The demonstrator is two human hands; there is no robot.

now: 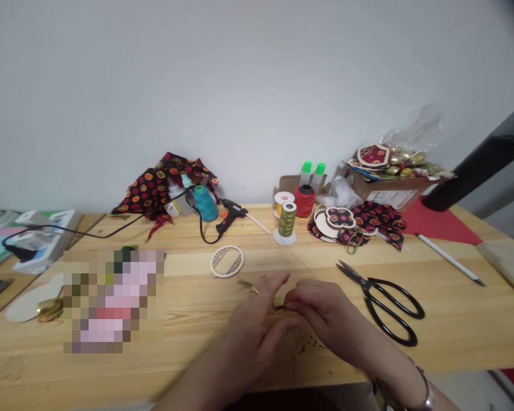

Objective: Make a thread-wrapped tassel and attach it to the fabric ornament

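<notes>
The left hand point(257, 328) and right hand point(325, 311) meet low over the surface point(445, 337), fingertips pinching a gold thread bundle point(278, 307); a firm pinch should stop strands splaying; scissors point(385, 305) lie near.

Head view: from our head, forward and down across the table point(411, 365)
Nearness: our left hand point(257, 325) and right hand point(325, 314) close beneath
</notes>
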